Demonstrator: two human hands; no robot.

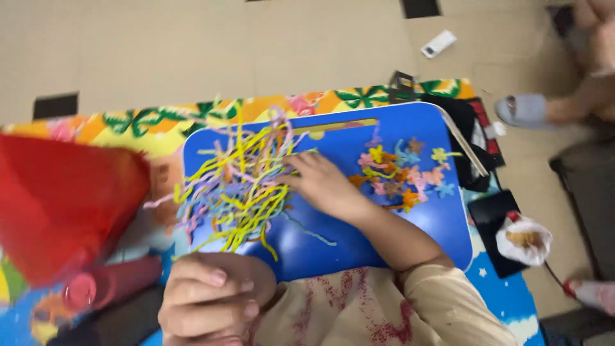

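A blue lap tray (410, 230) lies on a colourful play mat. On its left half is a tangled pile of yarn strands (240, 186), mostly yellow with pink, purple and blue. My right hand (323, 186) rests on the pile's right edge, fingertips among the strands. My left hand (208, 301) is close to the camera at the bottom, curled into a fist just below the pile, with a few strands running to it. Several small knotted yarn shapes (403, 173) in orange, pink, yellow and blue lie to the right of my right hand.
A blurred red sheet-like thing (64, 205) and a red cylinder (109, 282) sit at the left. Black items (493, 218) and a white wrapper with food (526, 238) lie right of the tray. Another person's slippered foot (525, 110) and a white remote (439, 43) are on the floor.
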